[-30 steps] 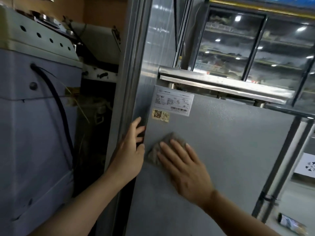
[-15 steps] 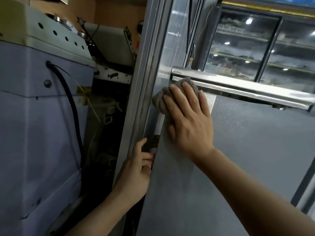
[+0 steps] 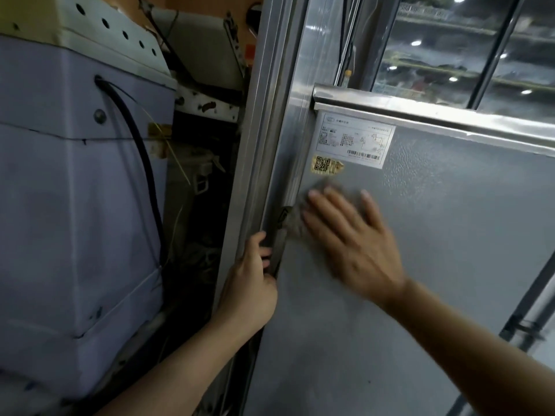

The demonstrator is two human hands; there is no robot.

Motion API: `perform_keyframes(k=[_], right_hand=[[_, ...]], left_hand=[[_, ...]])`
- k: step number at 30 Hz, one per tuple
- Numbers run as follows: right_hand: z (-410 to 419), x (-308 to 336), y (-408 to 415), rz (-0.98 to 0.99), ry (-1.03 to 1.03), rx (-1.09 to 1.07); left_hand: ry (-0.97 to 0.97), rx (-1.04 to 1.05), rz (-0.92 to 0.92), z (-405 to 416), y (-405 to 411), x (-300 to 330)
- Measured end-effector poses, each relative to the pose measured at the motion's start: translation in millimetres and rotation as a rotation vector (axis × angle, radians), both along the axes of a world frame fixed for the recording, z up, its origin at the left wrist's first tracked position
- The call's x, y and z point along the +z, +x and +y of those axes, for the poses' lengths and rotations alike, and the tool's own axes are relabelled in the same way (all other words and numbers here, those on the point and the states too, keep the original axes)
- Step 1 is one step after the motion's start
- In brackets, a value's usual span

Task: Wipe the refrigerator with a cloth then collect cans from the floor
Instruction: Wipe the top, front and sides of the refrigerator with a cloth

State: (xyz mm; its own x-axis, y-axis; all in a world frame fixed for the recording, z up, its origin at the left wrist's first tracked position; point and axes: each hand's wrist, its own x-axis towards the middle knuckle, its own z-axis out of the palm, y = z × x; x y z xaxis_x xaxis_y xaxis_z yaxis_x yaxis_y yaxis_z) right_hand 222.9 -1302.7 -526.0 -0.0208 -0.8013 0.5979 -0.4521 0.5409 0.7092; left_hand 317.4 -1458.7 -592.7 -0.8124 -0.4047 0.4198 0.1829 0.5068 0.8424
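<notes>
Pressing cloth [image 3: 295, 219] on refrigerator [image 3: 420, 235]: right hand [image 3: 351, 244] spread | left hand [image 3: 250, 291] gripping edge | label [image 3: 356, 141] unreadable

A pale lavender machine [image 3: 75, 205] is seen at left, with a black cable [image 3: 141, 163] hung down it.

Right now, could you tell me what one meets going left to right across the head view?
Black cable → left hand on the refrigerator's edge → cloth → right hand → refrigerator side panel.
</notes>
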Motion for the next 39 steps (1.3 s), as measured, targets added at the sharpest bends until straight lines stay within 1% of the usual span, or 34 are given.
perform_keyframes(k=[2,4,5,7,10,12,13,15,17,19,21,22,23,24,27,29,31,33,36,38,39], right_hand=[[-1,13,-4,-0.014,-0.138,0.03],[-3,0,-6,-0.043,-0.202,0.056],[-3,-14,-6,-0.063,-0.198,0.064],[3,-53,-4,-0.099,-0.096,0.056],[21,-102,1,-0.107,0.141,-0.011],[30,-113,5,-0.113,0.217,-0.045],[33,-110,5,-0.115,0.222,-0.047],[41,-91,5,-0.107,0.144,-0.031],[51,-61,0,-0.084,-0.034,0.007],[61,-35,-8,-0.065,-0.197,0.048],[67,-30,-13,-0.07,-0.302,0.06],[70,-37,-13,-0.081,-0.326,0.054],[73,-51,-13,-0.103,-0.316,0.046],[79,-70,-11,-0.131,-0.262,0.036],[103,-119,-3,-0.168,0.013,-0.038],[115,-124,-2,-0.157,0.107,-0.079],[120,-109,-4,-0.136,0.114,-0.09],[124,-80,-6,-0.095,0.019,-0.066],[136,-38,-17,-0.046,-0.228,-0.025],[139,-33,-21,-0.076,-0.365,-0.008],[141,-41,-21,-0.1,-0.4,-0.005]], left_hand=[[0.02,0.016,0.025,4,-5,1],[0.032,0.069,0.056,8,-9,0],[0.045,0.096,0.074,10,-10,-1],[0.051,0.127,0.103,14,-10,-4],[-0.032,0.129,0.093,23,-6,-10],[-0.083,0.113,0.065,30,-1,-13],[-0.1,0.099,0.045,33,0,-13],[-0.121,0.072,-0.007,38,2,-13],[-0.135,0.067,-0.056,45,1,-13],[-0.161,0.107,-0.08,53,-1,-14],[-0.192,0.155,-0.083,61,-3,-16],[-0.2,0.169,-0.083,63,-5,-17],[-0.205,0.179,-0.087,64,-5,-18],[-0.211,0.186,-0.094,65,-6,-18],[-0.231,0.179,-0.108,67,-4,-17],[-0.243,0.169,-0.12,72,0,-15],[-0.282,0.181,-0.115,81,2,-13],[-0.36,0.196,-0.049,94,0,-8],[-0.5,0.191,0.063,116,-8,-1],[-0.548,0.181,0.07,128,-15,1],[-0.564,0.187,0.055,131,-18,-1]])
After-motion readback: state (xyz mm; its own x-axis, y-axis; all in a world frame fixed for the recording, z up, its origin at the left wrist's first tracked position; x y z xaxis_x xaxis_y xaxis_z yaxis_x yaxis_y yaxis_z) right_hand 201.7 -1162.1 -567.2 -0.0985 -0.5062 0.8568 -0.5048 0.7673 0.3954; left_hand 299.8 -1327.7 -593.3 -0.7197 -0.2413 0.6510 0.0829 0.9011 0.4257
